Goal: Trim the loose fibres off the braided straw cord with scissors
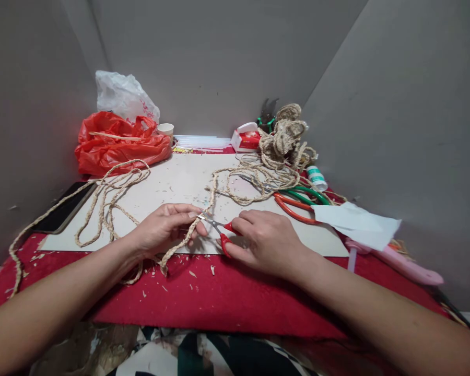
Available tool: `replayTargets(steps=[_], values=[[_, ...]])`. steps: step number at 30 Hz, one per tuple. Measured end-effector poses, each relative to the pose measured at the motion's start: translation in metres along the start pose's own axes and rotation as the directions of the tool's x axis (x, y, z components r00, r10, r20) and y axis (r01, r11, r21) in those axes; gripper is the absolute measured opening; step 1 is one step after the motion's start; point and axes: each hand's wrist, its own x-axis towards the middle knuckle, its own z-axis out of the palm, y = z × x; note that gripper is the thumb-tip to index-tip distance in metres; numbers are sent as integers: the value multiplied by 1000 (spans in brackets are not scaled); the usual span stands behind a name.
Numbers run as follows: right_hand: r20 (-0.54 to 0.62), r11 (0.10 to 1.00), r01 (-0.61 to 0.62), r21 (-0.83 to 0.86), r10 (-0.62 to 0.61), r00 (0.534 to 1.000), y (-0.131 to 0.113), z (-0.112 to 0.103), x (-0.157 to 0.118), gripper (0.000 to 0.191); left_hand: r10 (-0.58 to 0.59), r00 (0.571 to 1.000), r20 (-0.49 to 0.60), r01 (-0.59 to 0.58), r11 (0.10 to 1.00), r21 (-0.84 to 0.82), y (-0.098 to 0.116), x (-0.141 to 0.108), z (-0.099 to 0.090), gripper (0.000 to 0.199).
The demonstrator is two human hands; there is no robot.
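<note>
My left hand pinches a braided straw rope between thumb and fingers over the front of the white board. One end of the rope hangs below that hand, and the rest runs up toward the coil at the right. My right hand has its fingers in the red handles of small scissors. Their blades are slightly apart and lie at the rope, right by my left fingertips. Whether the blades cut into the rope I cannot tell.
On the white board lie loose loops of rope. Behind stand a red plastic bag, a paper cup and a rope bundle. Large orange-and-green-handled shears, white paper, a pink glue gun and a phone flank it.
</note>
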Motion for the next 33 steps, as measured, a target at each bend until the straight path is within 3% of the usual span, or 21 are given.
replayTargets(steps=[17,24,28,33], values=[[-17,976,47,212,-45,999,-2,4,-2,28,14,1000,-11,-14,999,51,-2,1,0,10],[-8,878,-130,461,151,988,1,5,1,35,-15,1000,-21,16,999,35,0,1,-2,9],[35,877,-158,454,160,986,3,7,2,34,-5,999,-34,5,1000,21,2,0,-2,15],[106,902,-175,395,144,984,3,13,2,30,-109,993,-49,108,994,-19,-1,-1,1,18]])
